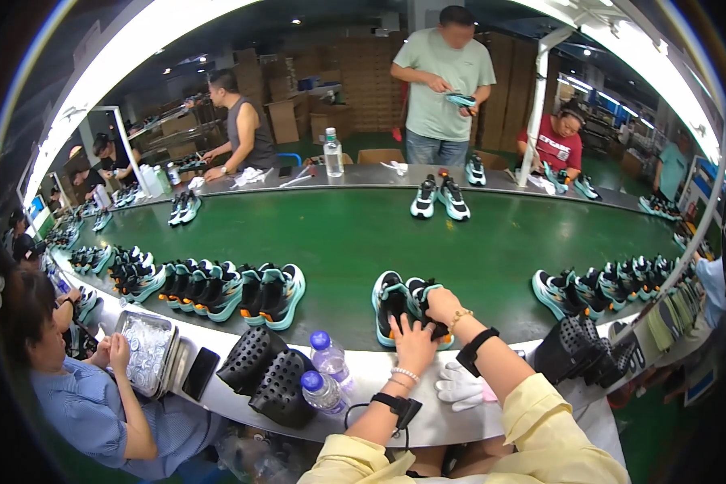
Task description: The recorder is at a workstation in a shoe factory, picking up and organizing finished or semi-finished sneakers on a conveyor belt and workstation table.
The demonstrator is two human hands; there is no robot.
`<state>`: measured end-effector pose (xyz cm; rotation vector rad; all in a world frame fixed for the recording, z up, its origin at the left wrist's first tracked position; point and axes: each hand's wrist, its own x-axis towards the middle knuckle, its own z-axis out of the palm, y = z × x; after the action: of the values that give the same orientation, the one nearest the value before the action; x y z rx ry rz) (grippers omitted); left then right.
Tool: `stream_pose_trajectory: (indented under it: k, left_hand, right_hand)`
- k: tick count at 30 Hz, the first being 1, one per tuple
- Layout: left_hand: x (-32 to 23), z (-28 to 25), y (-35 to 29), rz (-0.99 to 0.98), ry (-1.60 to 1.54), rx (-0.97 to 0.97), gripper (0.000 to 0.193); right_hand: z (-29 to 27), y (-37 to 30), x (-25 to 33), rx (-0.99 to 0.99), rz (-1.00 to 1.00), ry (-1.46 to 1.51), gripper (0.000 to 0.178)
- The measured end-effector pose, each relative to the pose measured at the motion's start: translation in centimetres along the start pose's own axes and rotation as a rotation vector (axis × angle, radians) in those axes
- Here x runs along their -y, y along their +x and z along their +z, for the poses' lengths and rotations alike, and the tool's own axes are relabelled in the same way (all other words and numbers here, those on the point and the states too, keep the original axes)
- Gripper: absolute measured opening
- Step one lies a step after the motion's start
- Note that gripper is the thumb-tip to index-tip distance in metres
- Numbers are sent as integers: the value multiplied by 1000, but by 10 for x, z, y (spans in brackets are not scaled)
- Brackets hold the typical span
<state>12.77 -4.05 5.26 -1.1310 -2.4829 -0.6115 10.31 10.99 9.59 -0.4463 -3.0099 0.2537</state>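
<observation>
Both hands bear on one pair of shoes (391, 300) at the near edge of a green worktop (339, 234), directly before the wearer of a yellow shirt. The left hand (414, 348) lies with fingers spread over the heel end; the right hand (444, 306) curls down onto the right-hand shoe, its fingertips hidden, so whether they are gripping cannot be told. The two-handed hold probably steadies the shoes, set toes-away so that their openings face the wearer. More pairs stand in close rows to the left (274, 294) and right (565, 297), seemingly packed side by side to leave the middle free for working. White gloves (460, 387) lie beside the forearms on the pale ledge (440, 431), apparently off so bare fingers can feel the shoe. Capped bottles (331, 361) and black perforated holders (250, 359) share that ledge, likely kept there to stay off the green surface. Across the worktop, a standing co-worker (452, 89) holds up another shoe (461, 101), perhaps for a closer look.
</observation>
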Motion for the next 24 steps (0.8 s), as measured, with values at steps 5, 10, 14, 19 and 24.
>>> stream_pose_trajectory:
  k: [5, 10, 14, 19, 24]
  left_hand:
    - [4, -1, -7, 4, -17, 16, 41]
    - [-9, -13, -5, -69, -28, 44, 51]
    - [6, 0, 7, -102, 3, -63, 49]
    - [23, -12, -3, -133, 63, -174, 50]
    - [-10, -38, -62, 28, -503, -102, 49]
  right_hand:
    - [15, 11, 1, 26, 2, 6, 18]
    - [19, 15, -13, -7, -80, 71, 23]
    - [-2, -22, -16, -35, -107, 443, 30]
    - [-27, -153, -8, -258, -94, 922, 30]
    - [16, -274, -28, -219, 105, 1156, 29]
